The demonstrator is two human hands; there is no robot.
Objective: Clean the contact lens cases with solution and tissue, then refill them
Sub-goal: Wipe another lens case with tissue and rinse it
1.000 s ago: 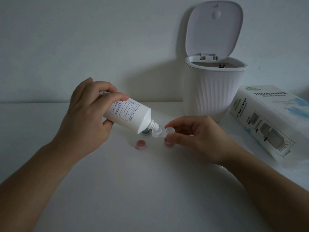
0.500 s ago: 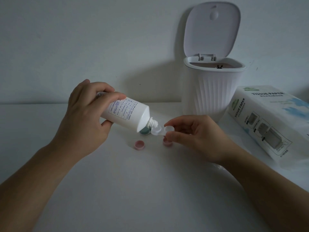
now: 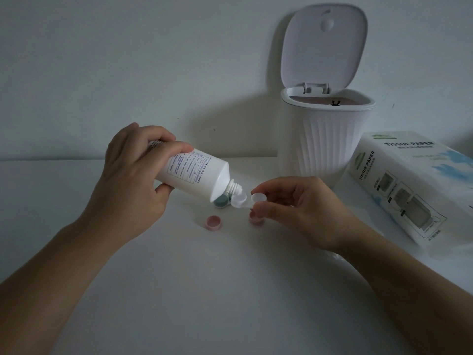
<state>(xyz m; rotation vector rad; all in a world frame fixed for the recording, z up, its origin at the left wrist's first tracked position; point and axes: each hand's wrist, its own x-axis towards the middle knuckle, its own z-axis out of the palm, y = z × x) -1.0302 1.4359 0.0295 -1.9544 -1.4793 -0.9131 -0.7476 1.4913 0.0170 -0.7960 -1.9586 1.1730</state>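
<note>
My left hand (image 3: 133, 180) grips a white solution bottle (image 3: 194, 175), tilted with its open nozzle pointing down and right. The nozzle sits right over one well of a clear contact lens case (image 3: 243, 201), which my right hand (image 3: 294, 208) pinches by its other well, just above the table. A pink cap (image 3: 213, 222) lies open side up on the table below the bottle. A second pink cap (image 3: 256, 218) is partly hidden under my right fingers. A green cap (image 3: 220, 201) shows behind the bottle's neck.
A white ribbed bin (image 3: 325, 139) with its lid raised stands at the back right against the wall. A pack of tissue paper (image 3: 409, 185) lies to its right. The white table (image 3: 204, 290) extends toward me.
The view has shifted slightly. Bottle and case keep the same pose, with the nozzle held over the case's well.
</note>
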